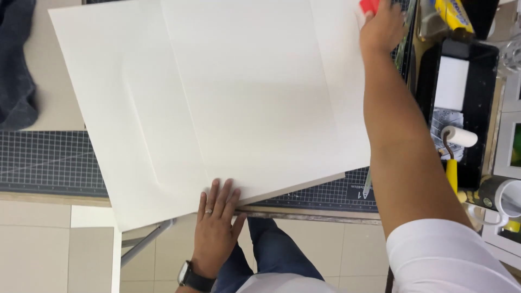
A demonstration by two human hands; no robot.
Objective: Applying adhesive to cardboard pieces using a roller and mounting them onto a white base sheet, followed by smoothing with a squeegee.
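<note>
1. Here the left hand [216, 214] lies flat, fingers spread apart, palm down on the near edge of a white board [217, 97] w/ a white sheet on top; it grips nothing, just presses.
2. The right hand [382, 27] is stretched to the board's far right corner, closed round a small red tool [369, 5]. Only a bit of red shows at the top edge of the view, so what kind of tool can't be told.
3. The board sits skewed across a dark cutting mat [49, 163] w/ a grid, on a table; its near left corner hangs out past the table edge, over the tiled floor [38, 249].
4. Faint straight lines run along the board, looks like layered sheets or creases; can't say which.
5. Step in hand, as a judgement: sheet is held steady by the left hand while the right works the red tool at the far corner, prob. smoothing or trimming that edge.
6. Next move likely calls for firm left-hand pressure so nothing slips, and a steady pull of the tool along the right edge, arm clear of the tray.
7. Right of the board: a black tray [480, 81] w/ a white block in it, and a small roller [458, 138] w/ a yellow handle leaning at its near end.
8. Near that: a roll of tape [496, 195]. Far left: a dark cloth [16, 65] on the table.
9. Risk: the overhanging corner could tip the board if the left hand lifts.
</note>
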